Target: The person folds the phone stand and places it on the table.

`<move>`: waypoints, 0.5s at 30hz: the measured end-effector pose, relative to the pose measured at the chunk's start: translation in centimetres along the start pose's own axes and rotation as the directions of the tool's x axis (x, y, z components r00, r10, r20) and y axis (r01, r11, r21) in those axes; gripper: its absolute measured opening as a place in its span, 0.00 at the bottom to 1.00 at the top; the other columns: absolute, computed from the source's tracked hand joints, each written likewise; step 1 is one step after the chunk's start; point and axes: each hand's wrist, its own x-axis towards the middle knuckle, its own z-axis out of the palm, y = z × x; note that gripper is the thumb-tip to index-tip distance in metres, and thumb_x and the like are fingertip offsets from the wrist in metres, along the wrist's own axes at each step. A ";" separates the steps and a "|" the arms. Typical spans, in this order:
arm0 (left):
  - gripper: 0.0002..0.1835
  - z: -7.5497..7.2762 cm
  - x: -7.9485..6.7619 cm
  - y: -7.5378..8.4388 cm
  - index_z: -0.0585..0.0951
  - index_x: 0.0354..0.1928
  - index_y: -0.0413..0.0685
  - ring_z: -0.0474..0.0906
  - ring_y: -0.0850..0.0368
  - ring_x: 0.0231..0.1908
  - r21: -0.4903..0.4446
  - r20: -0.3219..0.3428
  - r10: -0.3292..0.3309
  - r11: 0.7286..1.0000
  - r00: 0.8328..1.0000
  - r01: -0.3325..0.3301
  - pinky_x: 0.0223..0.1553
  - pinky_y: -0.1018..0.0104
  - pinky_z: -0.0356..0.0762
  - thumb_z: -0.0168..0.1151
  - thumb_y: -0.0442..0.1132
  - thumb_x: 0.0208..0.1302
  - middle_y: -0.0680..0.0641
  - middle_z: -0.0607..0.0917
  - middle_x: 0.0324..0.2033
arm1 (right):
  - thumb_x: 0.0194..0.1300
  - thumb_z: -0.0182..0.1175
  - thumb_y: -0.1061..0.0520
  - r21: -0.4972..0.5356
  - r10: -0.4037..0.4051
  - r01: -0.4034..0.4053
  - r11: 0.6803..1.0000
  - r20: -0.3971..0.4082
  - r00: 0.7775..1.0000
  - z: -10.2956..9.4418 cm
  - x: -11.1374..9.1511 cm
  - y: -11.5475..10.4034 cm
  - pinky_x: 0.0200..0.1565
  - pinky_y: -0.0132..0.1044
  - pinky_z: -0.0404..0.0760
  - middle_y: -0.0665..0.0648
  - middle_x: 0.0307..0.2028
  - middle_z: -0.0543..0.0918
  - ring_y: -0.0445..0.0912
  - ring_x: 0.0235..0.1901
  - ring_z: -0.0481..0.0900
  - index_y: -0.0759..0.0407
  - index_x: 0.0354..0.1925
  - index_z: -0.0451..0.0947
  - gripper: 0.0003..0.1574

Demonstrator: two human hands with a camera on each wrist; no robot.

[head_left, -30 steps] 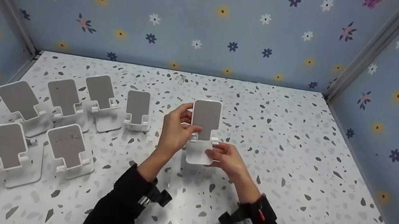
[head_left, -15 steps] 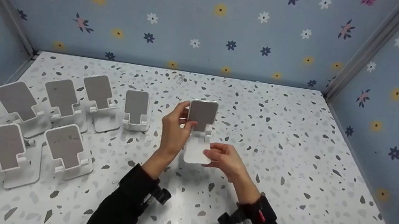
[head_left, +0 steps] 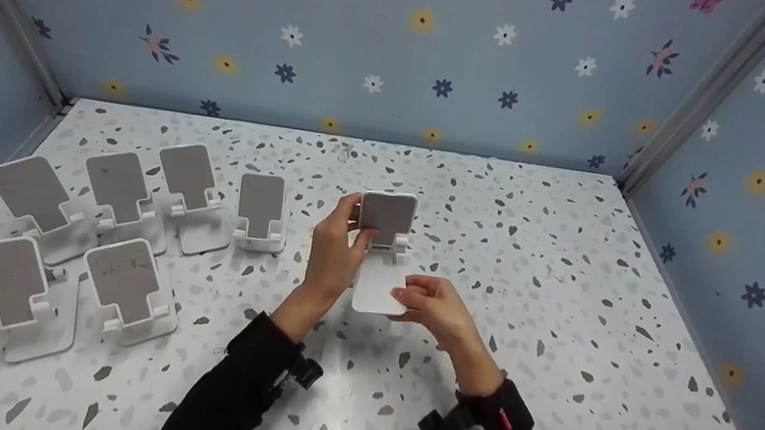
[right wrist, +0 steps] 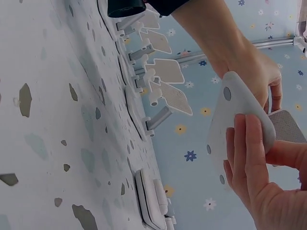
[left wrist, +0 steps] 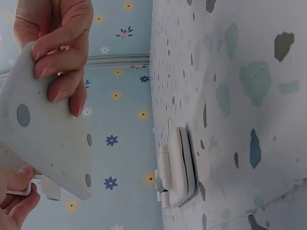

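Note:
A white phone stand with a grey pad (head_left: 388,213) is held up off the table in front of me. My left hand (head_left: 334,249) grips the left edge of its upper panel, thumb on the front. My right hand (head_left: 435,306) pinches the right edge of the white base plate (head_left: 378,286). The panel stands at an angle to the base. In the right wrist view, the base's underside (right wrist: 220,129) shows small grey round feet, and the right fingers lie across it. The left wrist view shows that underside (left wrist: 53,139) too.
To the left, several like stands are set out on the speckled table (head_left: 556,271), such as one unfolded stand (head_left: 9,280) and another unfolded stand (head_left: 126,283). One folded stand (head_left: 262,208) lies closest to my left hand. Blue flowered walls (head_left: 348,35) enclose the back and sides.
The held stand's upper panel has tilted, so its grey pad looks shorter and more of the base shows. Both hands keep their hold and have barely moved.

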 end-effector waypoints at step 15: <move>0.13 -2.5 2.9 3.8 0.78 0.41 0.36 0.74 0.53 0.38 0.050 0.030 0.068 0.996 0.997 -0.070 0.39 0.66 0.73 0.61 0.34 0.54 0.43 0.76 0.37 | 0.58 0.51 0.70 -0.006 -0.006 0.006 1.000 -0.038 0.999 -0.1 0.0 -0.3 0.34 0.43 0.80 0.55 0.28 0.79 0.44 0.29 0.78 0.82 0.46 0.64 0.18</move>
